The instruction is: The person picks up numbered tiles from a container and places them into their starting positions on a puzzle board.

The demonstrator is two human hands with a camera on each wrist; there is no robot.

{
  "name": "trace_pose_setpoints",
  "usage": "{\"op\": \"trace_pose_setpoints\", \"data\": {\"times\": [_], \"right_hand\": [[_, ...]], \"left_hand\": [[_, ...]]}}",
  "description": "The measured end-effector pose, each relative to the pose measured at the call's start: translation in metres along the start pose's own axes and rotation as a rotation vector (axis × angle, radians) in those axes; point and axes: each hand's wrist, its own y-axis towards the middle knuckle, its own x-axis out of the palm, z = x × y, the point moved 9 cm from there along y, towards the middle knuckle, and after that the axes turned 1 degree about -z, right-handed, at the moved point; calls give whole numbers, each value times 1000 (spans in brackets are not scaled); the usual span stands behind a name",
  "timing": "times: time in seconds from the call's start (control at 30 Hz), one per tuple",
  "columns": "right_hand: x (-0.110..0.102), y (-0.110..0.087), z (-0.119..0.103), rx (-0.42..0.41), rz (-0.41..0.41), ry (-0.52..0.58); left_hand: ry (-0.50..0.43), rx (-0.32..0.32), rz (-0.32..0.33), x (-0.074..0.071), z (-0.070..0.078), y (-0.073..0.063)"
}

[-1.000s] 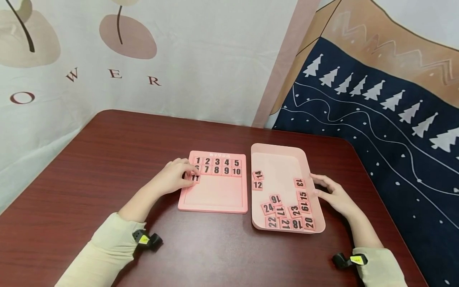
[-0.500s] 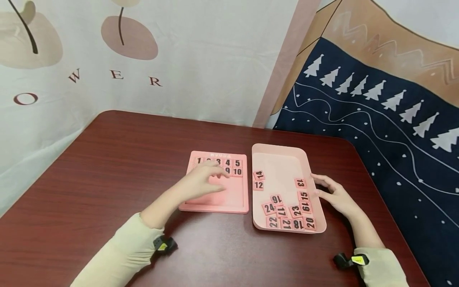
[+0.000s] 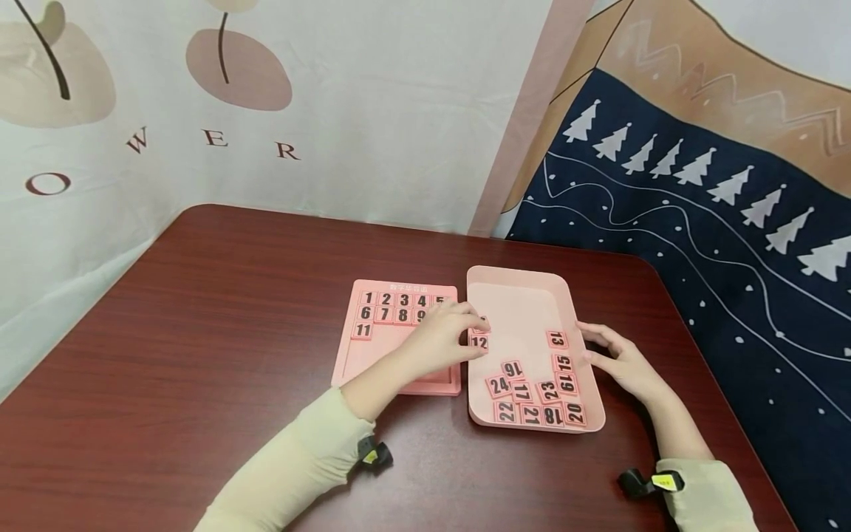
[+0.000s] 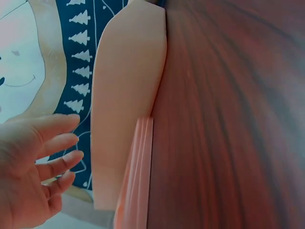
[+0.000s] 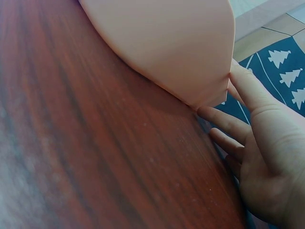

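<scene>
My left hand [image 3: 435,336] reaches across the pink number board [image 3: 382,355] to the left wall of the pale pink tray [image 3: 515,307]. Thumb and fingers hang apart around the tile marked 12 [image 3: 479,342]; contact with it cannot be made out. The fingers half cover another tile just above. In the left wrist view the left hand [image 4: 35,167] has its fingers spread and loosely bent. My right hand [image 3: 621,362] touches the tray's right side. The right wrist view has its thumb at the rim and a finger at the lower edge of the tray [image 5: 176,43].
On the board, numbered tiles fill the top two rows, partly hidden by the left hand, and tile 11 [image 3: 362,330] starts the third. Several loose tiles lie in the tray, mostly toward its near end, with tile 13 [image 3: 557,339] by the right wall. A brown table [image 3: 266,295] bears both.
My left hand has left tile 11 on the board and moved right, over the board to the tray's left edge. The right hand stays at the tray's right side.
</scene>
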Motion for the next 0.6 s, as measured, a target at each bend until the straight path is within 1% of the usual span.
{"op": "trace_pose_setpoints", "data": {"times": [0.1,0.2,0.4,0.6], "right_hand": [[0,0,-1,3,1,-1],[1,0,-1,5,1,-1],[1,1,-1,8,2,0],[0,0,0,-1,6,-2]], "left_hand": [[42,-29,9,7,-2,7],[85,-66,16,14,-8,11],[119,-161,37,19,-19,14],[156,-236,4,24,-20,16]]}}
